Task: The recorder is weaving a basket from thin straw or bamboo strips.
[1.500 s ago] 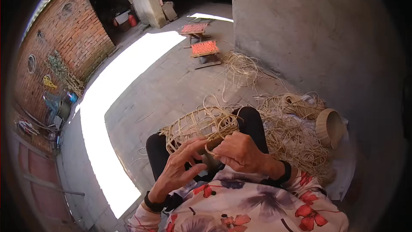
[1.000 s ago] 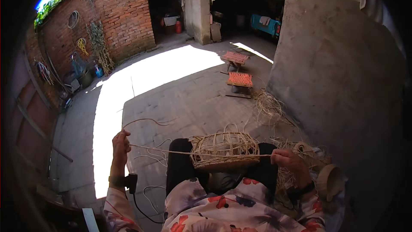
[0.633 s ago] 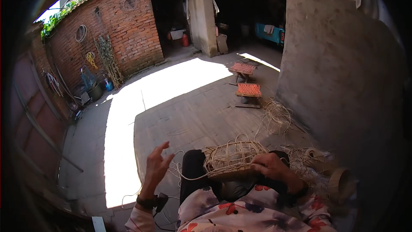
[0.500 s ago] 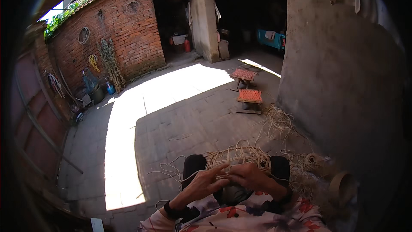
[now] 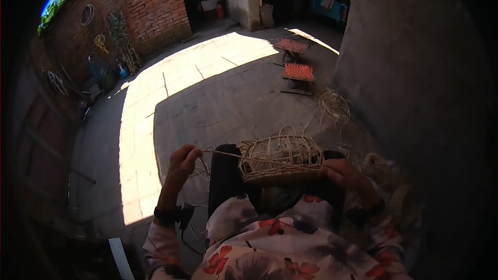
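The left hand (image 5: pixel 185 159) had drawn apart from the right hand (image 5: pixel 340 171), its closed fingers pulling a thin tan fibre strand (image 5: pixel 220 153) taut from the open-ribbed, straw-coloured woven basket (image 5: pixel 280 172) at lower centre; the right, curled round the basket's right end, apparently steadied it.

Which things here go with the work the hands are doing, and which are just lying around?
With the work:
- tan, open-ribbed woven basket, right hand at its edge
- thin tan strand, held in the left hand
- probably the tangled tan strands on the floor; they look alike

Just about:
- two low stools with orange-red woven tops
- yellow coiled cord
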Demonstrator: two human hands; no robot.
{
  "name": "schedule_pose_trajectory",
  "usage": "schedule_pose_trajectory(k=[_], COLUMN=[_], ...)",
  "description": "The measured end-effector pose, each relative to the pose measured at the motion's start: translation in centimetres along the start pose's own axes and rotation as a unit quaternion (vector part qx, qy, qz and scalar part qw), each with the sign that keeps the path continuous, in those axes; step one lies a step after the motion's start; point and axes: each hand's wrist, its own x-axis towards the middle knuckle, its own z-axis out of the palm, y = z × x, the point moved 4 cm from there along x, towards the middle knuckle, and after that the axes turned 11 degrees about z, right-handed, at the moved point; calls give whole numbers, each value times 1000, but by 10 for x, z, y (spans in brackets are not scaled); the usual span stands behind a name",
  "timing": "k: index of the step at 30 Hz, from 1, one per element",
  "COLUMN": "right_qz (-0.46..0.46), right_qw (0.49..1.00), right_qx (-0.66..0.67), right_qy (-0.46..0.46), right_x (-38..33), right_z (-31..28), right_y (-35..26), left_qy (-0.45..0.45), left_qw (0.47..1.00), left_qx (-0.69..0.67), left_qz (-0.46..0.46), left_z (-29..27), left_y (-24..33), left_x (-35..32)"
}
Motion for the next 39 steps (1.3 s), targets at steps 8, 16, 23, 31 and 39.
schedule_pose_trajectory(k=[8,16,23,31,39], right_qz=[24,41,-99,-156,-8], right_qw=[991,986,982,983,991], right_qx=[-2,74,6,-18,96], right_qy=[130,140,162,93,91], right_x=[-8,-24,27,47,0], right_z=[-8,-88,-8,34,-58], right_y=[-15,26,-53,-90,37], left_qy=[25,351,98,-175,53], left_qw=[994,866,982,970,985], left_qx=[-102,332,146,38,161], left_qz=[8,-128,71,163,26], left_z=[-6,-243,2,123,-47], left_y=[-17,-182,-7,62,-45], left_x=[-3,-43,14,-3,20])
